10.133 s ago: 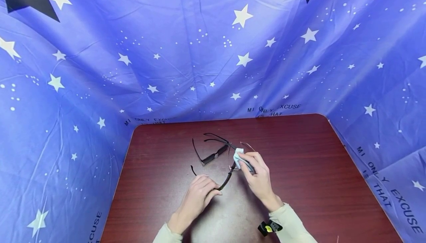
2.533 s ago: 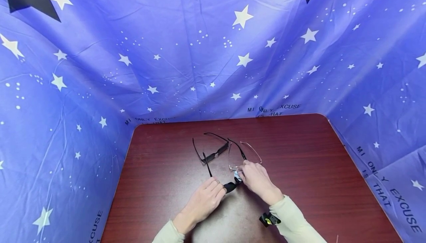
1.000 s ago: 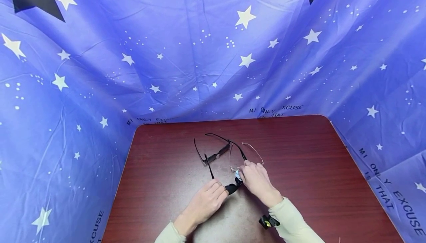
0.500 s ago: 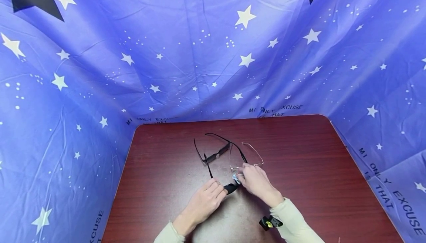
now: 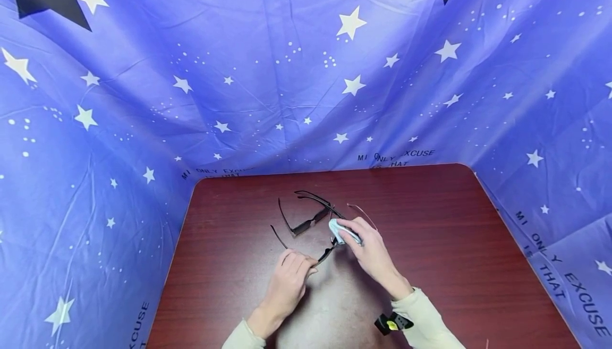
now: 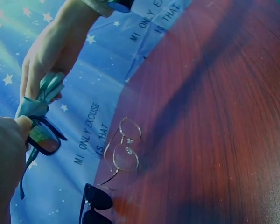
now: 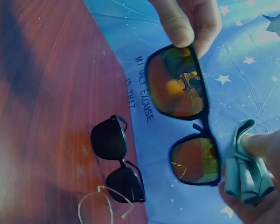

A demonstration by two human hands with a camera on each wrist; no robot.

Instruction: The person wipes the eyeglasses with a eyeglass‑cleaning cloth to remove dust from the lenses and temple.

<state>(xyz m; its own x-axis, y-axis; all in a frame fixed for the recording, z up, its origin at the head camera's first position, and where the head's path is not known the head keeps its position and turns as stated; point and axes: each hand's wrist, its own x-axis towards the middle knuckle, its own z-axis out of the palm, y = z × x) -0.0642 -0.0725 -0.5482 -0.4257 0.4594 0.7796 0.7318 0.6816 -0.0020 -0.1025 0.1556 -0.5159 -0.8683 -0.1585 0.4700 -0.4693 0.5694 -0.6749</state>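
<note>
My left hand pinches one outer end of a black-framed pair of sunglasses with orange mirrored lenses. They are raised over the table, front tilted up, temples pointing away. In my right hand is a bunched light-blue cloth, held between thumb and fingers at the other end of the frame. The right wrist view has the folded cloth right beside the far lens, whose face shows. Behind them on the table lies a second pair of black sunglasses, dark lenses, temples spread.
Thin wire-framed eyeglasses lie on the dark red wooden table, close to the dark sunglasses and partly hidden by my right hand in the head view. A blue star-printed cloth backdrop rises around the table's back and sides.
The held sunglasses have tilted, their temples swinging lower and farther left. My right hand has moved up and away with the cloth, which now shows more. The glasses on the table stay put.
</note>
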